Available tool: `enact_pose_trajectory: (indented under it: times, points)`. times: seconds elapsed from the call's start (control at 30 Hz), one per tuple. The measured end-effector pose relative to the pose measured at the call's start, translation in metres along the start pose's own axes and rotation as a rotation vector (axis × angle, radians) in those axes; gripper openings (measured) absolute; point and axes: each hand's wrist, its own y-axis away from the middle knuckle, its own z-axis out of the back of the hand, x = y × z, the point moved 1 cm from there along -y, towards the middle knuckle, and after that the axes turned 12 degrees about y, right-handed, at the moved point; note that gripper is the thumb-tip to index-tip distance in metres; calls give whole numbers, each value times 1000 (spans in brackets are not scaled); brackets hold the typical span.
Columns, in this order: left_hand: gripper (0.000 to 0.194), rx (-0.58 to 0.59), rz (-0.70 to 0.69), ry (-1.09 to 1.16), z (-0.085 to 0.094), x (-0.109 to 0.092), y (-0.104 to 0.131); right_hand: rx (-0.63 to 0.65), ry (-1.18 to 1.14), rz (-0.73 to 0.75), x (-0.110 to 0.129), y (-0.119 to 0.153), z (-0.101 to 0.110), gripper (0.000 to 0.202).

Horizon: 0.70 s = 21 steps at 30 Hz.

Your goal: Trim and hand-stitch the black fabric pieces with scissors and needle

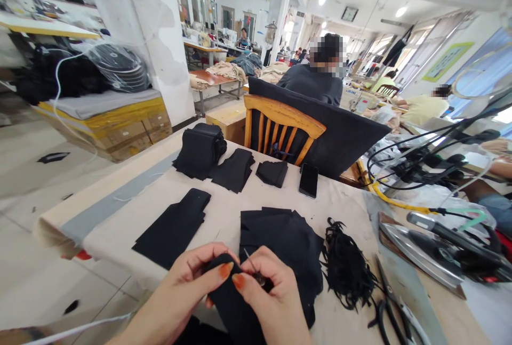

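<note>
At the table's near edge, my left hand [196,275] is closed on a black fabric piece [236,307], pinching its top end between thumb and fingers. My right hand [272,286] presses its thumb against the same piece. A small tool with a thin pointed metal tip [251,259] sticks up from the curled right fingers; most of it is hidden, so its kind is unclear. Just beyond my hands lies a fanned pile of black fabric pieces [280,238]. To the left is a flat stack of cut black fabric [174,225].
More black fabric stacks [200,150] line the table's far side beside a phone [308,180]. On the right are a heap of black strips [346,265], scissors [394,302] and an iron [424,251] on its rest. Behind stands a wooden chair [280,115]; people sit farther off.
</note>
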Motion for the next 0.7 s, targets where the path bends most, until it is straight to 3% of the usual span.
enact_pose_trajectory:
  times: [0.13, 0.27, 0.4, 0.53, 0.7]
  points:
    - [21, -51, -128, -144, 6, 2, -4, -18, -27, -37, -6, 2, -10, 25]
    - [19, 1, -351, -360, 4, -5, -3, -41, 9, 13, -13, 7, -13, 28]
    - [21, 50, -342, -520, -2, -13, 1, -14, 245, 169, -10, 8, 3, 28]
    - [11, 4, -331, -580, -4, -16, 5, -140, 544, 415, 4, 6, 27, 27]
    - [11, 6, -362, -617, -6, -18, 7, -182, 656, 560, 19, 4, 36, 23]
